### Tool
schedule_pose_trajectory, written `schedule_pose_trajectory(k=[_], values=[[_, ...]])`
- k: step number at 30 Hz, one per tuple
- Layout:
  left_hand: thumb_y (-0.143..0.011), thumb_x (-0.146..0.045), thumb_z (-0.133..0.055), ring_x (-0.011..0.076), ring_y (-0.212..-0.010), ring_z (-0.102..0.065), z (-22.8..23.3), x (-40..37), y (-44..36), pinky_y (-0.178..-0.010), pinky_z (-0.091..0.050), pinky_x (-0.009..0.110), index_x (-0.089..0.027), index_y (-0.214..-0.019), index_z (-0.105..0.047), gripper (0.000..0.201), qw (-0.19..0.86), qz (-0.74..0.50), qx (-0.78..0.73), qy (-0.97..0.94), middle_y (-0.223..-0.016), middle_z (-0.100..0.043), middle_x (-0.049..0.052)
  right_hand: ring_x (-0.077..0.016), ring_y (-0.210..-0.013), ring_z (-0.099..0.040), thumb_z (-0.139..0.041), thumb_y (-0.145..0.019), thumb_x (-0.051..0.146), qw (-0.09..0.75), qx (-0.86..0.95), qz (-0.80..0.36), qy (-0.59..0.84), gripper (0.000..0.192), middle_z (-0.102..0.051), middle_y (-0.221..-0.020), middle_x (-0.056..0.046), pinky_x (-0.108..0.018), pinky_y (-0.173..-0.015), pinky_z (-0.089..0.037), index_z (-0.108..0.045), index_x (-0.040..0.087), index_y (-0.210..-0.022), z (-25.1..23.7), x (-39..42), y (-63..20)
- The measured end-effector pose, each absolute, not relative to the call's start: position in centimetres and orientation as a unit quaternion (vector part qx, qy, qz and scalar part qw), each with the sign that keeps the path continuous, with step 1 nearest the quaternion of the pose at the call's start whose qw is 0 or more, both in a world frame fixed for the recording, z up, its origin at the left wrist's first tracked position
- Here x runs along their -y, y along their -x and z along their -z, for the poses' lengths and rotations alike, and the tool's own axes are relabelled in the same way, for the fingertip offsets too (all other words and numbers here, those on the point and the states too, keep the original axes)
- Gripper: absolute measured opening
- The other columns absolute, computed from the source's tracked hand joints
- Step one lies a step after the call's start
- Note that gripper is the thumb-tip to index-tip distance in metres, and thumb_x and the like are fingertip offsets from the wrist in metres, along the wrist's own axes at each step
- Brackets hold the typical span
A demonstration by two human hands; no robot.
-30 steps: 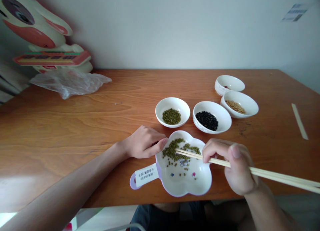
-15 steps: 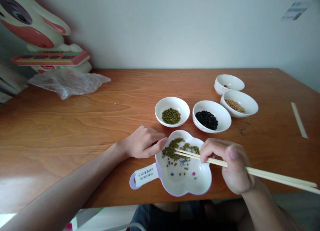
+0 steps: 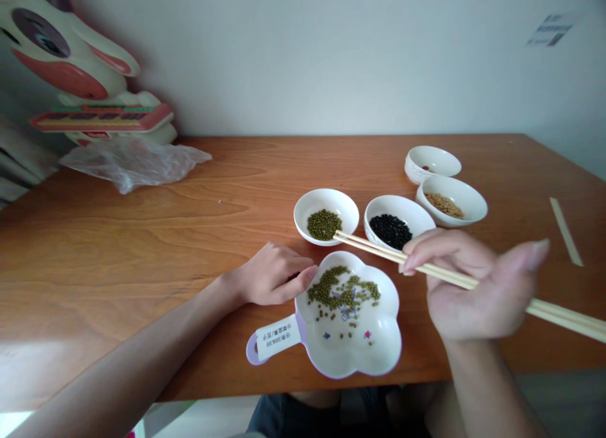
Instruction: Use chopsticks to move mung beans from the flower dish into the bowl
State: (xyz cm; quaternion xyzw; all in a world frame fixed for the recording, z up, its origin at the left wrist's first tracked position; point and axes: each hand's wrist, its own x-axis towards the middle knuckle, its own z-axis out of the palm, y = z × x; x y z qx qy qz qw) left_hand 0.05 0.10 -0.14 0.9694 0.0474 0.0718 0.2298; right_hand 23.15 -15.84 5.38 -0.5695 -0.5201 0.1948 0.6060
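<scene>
1. We take the flower-shaped dish point(image 3: 350, 337) as our landmark: it sits at the near edge of the worktop point(image 3: 189, 223), holding a loose heap of green beans point(image 3: 338, 290) in its far half.

2. Our right hand point(image 3: 473, 286) hovers just right of the dish, above the worktop, with its fingers closed on a pair of chopsticks point(image 3: 426, 267); the thumb stands out to the right.

3. The long axis of the chopsticks runs from low right, past the frame edge, up and leftward across the far rim of the dish. Their tips point(image 3: 337, 236) lie together at the near rim of the green-bean bowl point(image 3: 326, 214), which stands just beyond the dish. We cannot tell whether a bean is pinched between them.

4. The green-bean bowl lies beyond and left of our right hand, the nearer of the two by way of the sticks.

5. Our left hand point(image 3: 272, 277) rests on the worktop, loosely curled, empty, fingertips touching the left rim of the dish.

6. Beyond and right of the dish stand the black-bean bowl point(image 3: 398, 220), the soybean bowl point(image 3: 449, 201) and a nearly empty bowl point(image 3: 432, 163).

7. Far left of the dish lies a crumpled plastic bag point(image 3: 132, 163).
</scene>
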Motion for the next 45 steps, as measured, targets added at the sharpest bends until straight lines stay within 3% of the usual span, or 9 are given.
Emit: schedule_pose_trajectory(k=[3, 7, 13, 20, 33, 45], values=[[-0.105, -0.031, -0.033, 0.0127, -0.059, -0.051, 0.3, -0.1, 0.1, -0.061, -0.036, 0.028, -0.019, -0.075, -0.045, 0.035, 0.225, -0.072, -0.050, -0.970, -0.068, -0.057, 0.000, -0.0266, -0.069, -0.061, -0.020, -0.096, 0.073, 0.668, 0.451, -0.200, 0.557, 0.075, -0.063, -0.063, -0.009, -0.044, -0.068, -0.045, -0.069, 0.025, -0.066, -5.7, 14.4, -22.2], [-0.106, -0.032, -0.032, 0.0128, -0.060, -0.051, 0.3, -0.1, 0.1, -0.061, -0.035, 0.028, -0.019, -0.076, -0.045, 0.036, 0.214, -0.073, -0.054, -0.973, -0.069, -0.057, 0.001, -0.0261, -0.069, -0.060, -0.021, -0.094, 0.076, 0.657, 0.455, -0.224, 0.558, 0.076, -0.063, -0.064, -0.009, -0.043, -0.067, -0.043, -0.071, 0.025, -0.067, -5.8, 14.6, -22.2], [-0.106, -0.033, -0.031, 0.0126, -0.058, -0.050, 0.3, -0.1, -0.1, -0.058, -0.033, 0.028, -0.019, -0.075, -0.046, 0.037, 0.206, -0.084, -0.042, -0.974, -0.066, -0.057, 0.001, -0.0223, -0.064, -0.057, -0.022, -0.092, 0.080, 0.561, 0.546, -0.292, 0.549, 0.079, -0.064, -0.062, -0.006, -0.037, -0.059, -0.040, -0.072, 0.026, -0.063, -5.5, 17.3, -23.6], [-0.106, -0.034, -0.034, 0.0123, -0.058, -0.052, 0.3, -0.1, 0.0, -0.056, -0.033, 0.028, -0.018, -0.075, -0.052, 0.040, 0.196, -0.108, -0.042, -0.974, -0.066, -0.060, 0.002, -0.0206, -0.063, -0.055, -0.014, -0.090, 0.082, 0.457, 0.579, -0.371, 0.564, 0.080, -0.061, -0.066, -0.003, -0.035, -0.060, -0.040, -0.063, 0.024, -0.067, -3.6, 18.7, -23.6], [-0.106, -0.034, -0.036, 0.0121, -0.058, -0.053, 0.2, -0.1, -0.1, -0.057, -0.035, 0.028, -0.018, -0.076, -0.056, 0.039, 0.202, -0.122, -0.040, -0.971, -0.066, -0.062, 0.002, -0.0232, -0.071, -0.055, -0.012, -0.094, 0.076, 0.457, 0.592, -0.357, 0.560, 0.074, -0.061, -0.072, -0.004, -0.037, -0.068, -0.040, -0.063, 0.026, -0.073, -2.5, 18.8, -23.7], [-0.106, -0.035, -0.036, 0.0117, -0.058, -0.053, 0.1, -0.1, -0.1, -0.057, -0.036, 0.027, -0.018, -0.074, -0.055, 0.041, 0.207, -0.119, -0.039, -0.970, -0.065, -0.061, 0.002, -0.0225, -0.067, -0.058, -0.014, -0.098, 0.069, 0.469, 0.601, -0.350, 0.543, 0.074, -0.062, -0.069, -0.005, -0.037, -0.064, -0.042, -0.066, 0.023, -0.072, -1.7, 18.6, -23.8]])
